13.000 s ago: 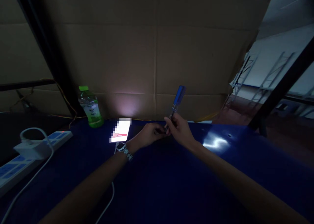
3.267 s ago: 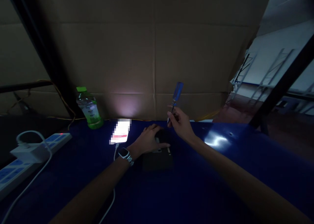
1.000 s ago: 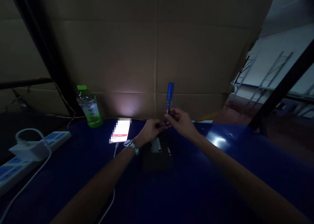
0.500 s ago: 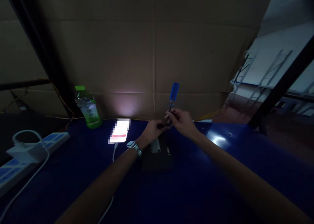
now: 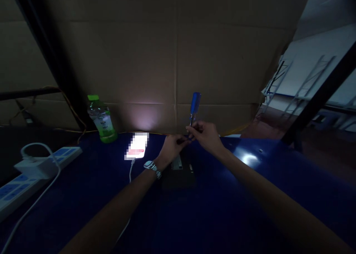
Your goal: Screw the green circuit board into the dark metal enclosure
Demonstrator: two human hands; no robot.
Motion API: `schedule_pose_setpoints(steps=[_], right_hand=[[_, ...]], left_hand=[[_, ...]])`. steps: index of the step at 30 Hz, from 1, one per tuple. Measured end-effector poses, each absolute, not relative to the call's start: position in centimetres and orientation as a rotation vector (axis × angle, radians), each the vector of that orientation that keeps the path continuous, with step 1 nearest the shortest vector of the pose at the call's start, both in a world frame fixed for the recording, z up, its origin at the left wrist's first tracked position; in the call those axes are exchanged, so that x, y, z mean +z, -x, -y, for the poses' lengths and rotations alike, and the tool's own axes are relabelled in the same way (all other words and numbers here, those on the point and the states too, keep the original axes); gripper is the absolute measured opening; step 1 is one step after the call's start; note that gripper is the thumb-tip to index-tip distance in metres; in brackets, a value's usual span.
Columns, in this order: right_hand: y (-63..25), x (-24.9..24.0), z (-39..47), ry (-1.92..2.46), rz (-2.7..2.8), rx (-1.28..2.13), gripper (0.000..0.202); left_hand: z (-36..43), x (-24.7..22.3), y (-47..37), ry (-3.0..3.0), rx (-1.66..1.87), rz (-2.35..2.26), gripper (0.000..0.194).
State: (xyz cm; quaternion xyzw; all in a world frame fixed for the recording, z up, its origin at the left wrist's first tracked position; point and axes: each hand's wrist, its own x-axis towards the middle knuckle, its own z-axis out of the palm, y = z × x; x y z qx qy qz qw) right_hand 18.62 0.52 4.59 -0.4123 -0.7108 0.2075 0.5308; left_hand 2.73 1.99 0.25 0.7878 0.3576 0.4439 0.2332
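In the head view, a screwdriver (image 5: 195, 102) with a blue handle stands nearly upright, handle up. My right hand (image 5: 207, 135) pinches its metal shaft between thumb and fingers. Close beside it, my left hand (image 5: 174, 148) is closed, with its fingertips at the screwdriver's lower end. What those fingers hold, if anything, is too dark to make out. Under the hands lies a dark flat rectangular object (image 5: 178, 181) with a pale label (image 5: 177, 163). The hands hide its far part. A metal wristwatch (image 5: 152, 166) is on my left wrist.
A lit phone (image 5: 137, 144) lies on the blue table (image 5: 222, 209), its white cable (image 5: 130, 172) running toward me. Behind it stands a green-capped bottle (image 5: 102, 120). On the left is a power strip (image 5: 65, 155) with a white plug (image 5: 33, 166). A cardboard wall (image 5: 133, 61) rises behind.
The screwdriver's handle has tilted slightly to the left and turned in my right fingers. My left hand stays almost in place. The view has shifted slightly.
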Motion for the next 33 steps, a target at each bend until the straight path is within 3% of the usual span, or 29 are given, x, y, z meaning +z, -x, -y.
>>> schedule_pose_setpoints(steps=[5,10,16,22,28,33], right_hand=[[-19.0,4.9,-0.1,0.946,1.836,0.528,0.022],[-18.8,4.2,-0.2,0.958,1.750,0.524,0.030],[-18.7,4.2,-0.3,1.003,1.689,0.535,0.022],[-19.1,4.6,0.0,0.914,1.881,0.577,0.020],[-18.8,4.0,-0.5,1.005,1.748,0.448,0.022],[-19.0,4.3,-0.6,0.996,1.745,0.545,0.023]], left_hand=[[-2.0,0.3,-2.2,-2.263,1.151,-0.769,0.022],[-2.0,0.3,-2.5,-2.207,1.205,-0.880,0.019],[-1.9,0.3,-2.7,-2.188,1.227,-0.957,0.018],[-2.4,0.2,-1.9,-2.282,1.046,-0.771,0.021],[-2.1,-0.1,-2.7,-2.188,1.227,-0.916,0.017],[-1.9,0.3,-2.8,-2.203,1.253,-0.928,0.011]])
